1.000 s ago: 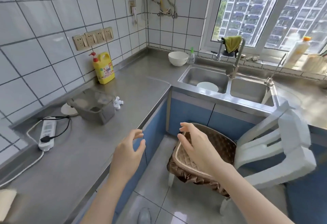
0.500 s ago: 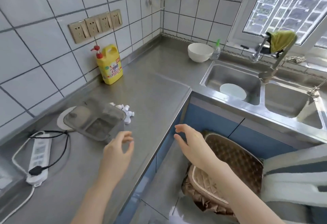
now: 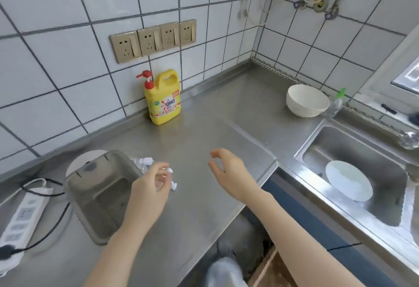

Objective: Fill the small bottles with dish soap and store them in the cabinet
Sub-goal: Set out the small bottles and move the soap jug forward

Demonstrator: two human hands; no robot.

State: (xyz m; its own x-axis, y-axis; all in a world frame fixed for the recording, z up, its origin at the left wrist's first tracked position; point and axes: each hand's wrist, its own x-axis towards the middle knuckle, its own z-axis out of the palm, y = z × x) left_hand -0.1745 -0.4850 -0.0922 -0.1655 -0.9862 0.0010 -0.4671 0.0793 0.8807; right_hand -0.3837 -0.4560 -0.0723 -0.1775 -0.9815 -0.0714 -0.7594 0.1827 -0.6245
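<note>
The cluster of small clear plastic bottles with white caps (image 3: pixel 154 168) lies on the brushed stainless-steel counter (image 3: pixel 204 114) at lower left of centre, just beside the right wall of the grey translucent plastic bin (image 3: pixel 102 193). The left hand (image 3: pixel 148 192) sits over the near side of that heap, fingers loosely curled toward the bottles; whether any bottle is already pinched I cannot tell, since the fingers cover part of the pile and the bottles blur together. The heap lies directly beyond the left fingertips, so that hand is plainly the nearer one; the bottles lie jumbled, with no shared long axis that can be read. The right hand (image 3: pixel 229 173) hovers to the right, well apart from the pile, fingers half-spread and holding nothing. The yellow dish soap jug with a red pump (image 3: pixel 163 99) stands upright against the white tiled wall (image 3: pixel 68 60), above centre in the frame, with open counter between it and both hands.
</note>
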